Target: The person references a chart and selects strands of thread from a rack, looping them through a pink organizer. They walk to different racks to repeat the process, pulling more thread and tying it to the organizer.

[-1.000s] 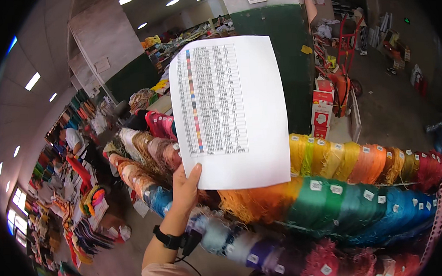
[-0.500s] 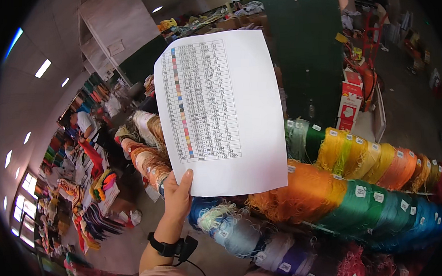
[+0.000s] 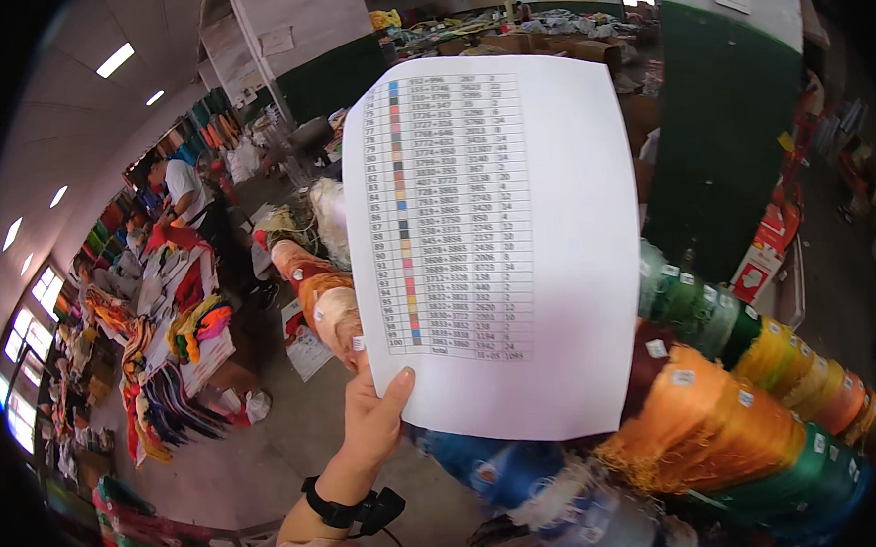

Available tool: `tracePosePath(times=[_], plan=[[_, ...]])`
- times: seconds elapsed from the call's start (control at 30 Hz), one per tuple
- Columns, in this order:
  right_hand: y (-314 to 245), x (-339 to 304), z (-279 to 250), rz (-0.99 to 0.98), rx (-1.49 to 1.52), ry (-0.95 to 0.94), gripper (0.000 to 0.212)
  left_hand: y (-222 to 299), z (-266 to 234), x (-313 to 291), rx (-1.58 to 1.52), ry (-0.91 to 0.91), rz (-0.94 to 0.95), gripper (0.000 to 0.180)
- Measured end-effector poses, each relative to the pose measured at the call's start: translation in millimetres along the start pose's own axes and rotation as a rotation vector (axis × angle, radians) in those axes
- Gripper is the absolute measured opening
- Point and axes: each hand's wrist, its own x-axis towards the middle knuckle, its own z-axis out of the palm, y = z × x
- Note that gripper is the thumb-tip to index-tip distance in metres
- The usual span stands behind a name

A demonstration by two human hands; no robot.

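Note:
My left hand point(image 3: 374, 415) grips a white sheet of paper point(image 3: 524, 393) by its lower left corner, thumb on the front and the other fingers hidden behind it. The sheet is held upright and bears a printed table with a narrow column of small coloured squares. A black strap with a small device point(image 3: 356, 506) and a cable is on my left wrist. Behind and below the paper lie rows of thread bundles, among them orange thread point(image 3: 708, 413), blue thread point(image 3: 498, 463) and green thread point(image 3: 791, 488), many with small white labels. My right hand is out of view.
On the left, a table point(image 3: 205, 360) carries colourful skeins, with a person point(image 3: 181, 188) standing beside it. Red and white boxes point(image 3: 760, 267) stand at the right near a green and white pillar point(image 3: 714, 150). More thread hangs at the lower left point(image 3: 155, 541).
The view has turned left, so the thread rows and pillar sit farther right. The paper appears slightly larger, lower and farther right, still in my left hand.

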Motion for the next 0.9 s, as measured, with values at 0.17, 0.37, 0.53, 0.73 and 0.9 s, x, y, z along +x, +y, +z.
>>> tracePosePath(times=[0.17,0.37,0.53,0.73,0.9], plan=[[-31,1,28,-0.027,0.002,0.01,0.03,3,-51,15,0.043,0.023,-0.058,0.026],[-38,38,69,-0.042,0.008,0.02,0.029,12,-75,28,0.019,0.018,-0.091,0.025],[-24,69,81,-0.048,0.014,0.029,0.029,4,-88,33,0.025,0.069,-0.115,0.025],[-4,81,105,-0.05,0.043,0.166,0.029,-3,-112,38,-0.025,0.06,-0.135,0.024],[-1,75,161,-0.091,0.021,0.346,0.028,-12,-158,57,-0.091,-0.018,-0.178,0.023]])
